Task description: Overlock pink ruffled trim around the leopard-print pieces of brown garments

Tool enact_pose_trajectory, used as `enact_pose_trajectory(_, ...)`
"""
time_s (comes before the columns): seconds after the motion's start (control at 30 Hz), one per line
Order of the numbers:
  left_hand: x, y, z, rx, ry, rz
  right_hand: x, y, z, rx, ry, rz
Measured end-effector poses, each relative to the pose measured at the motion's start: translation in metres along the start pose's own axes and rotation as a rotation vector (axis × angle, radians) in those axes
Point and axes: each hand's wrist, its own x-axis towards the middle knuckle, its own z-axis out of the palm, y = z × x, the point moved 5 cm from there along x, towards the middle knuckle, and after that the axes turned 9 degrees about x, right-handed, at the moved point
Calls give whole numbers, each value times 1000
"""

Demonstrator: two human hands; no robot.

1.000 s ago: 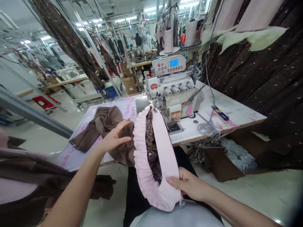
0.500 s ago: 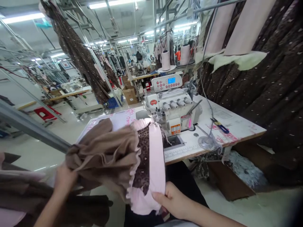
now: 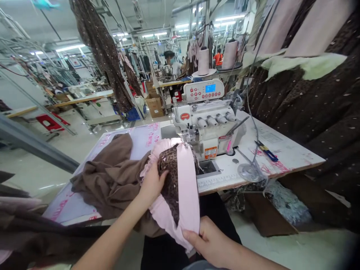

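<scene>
Our right hand (image 3: pixel 209 240), bottom centre, pinches a smooth pale-pink fabric band (image 3: pixel 188 187); our left hand (image 3: pixel 153 182), mid-frame, lies against brown leopard-print cloth (image 3: pixel 170 161), whether gripping we cannot say. The band's top meets the white metal sewing machine (image 3: pixel 205 127). Uneven pulling could skew it; slack plain brown fabric (image 3: pixel 109 176), centre-left, could drag.
</scene>
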Motion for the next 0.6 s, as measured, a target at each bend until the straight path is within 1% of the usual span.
enact_pose_trajectory(0.07, 8, -7, -6, 62, -79, 44, -1, -7, -2, 2, 17, -36)
enact_pose_trajectory(0.13, 12, -7, -21, 105, -90, 79, -2, -5, -4, 23, 31, -4)
enact_pose_trajectory(0.23, 20, 0, -41, 136, -42, 113, 2, 2, -8, 56, 8, 72)
enact_pose_trajectory(0.3, 29, 5, -48, 146, -2, 121, 8, 3, -15, 61, -3, 83)
enact_pose_trajectory(0.43, 50, 10, -53, 181, 86, 131, 25, -1, -33, 44, 22, 54)
enact_pose_trajectory(0.6, 78, 7, -55, 203, 150, 118, 44, -3, -51, 39, 28, 90)
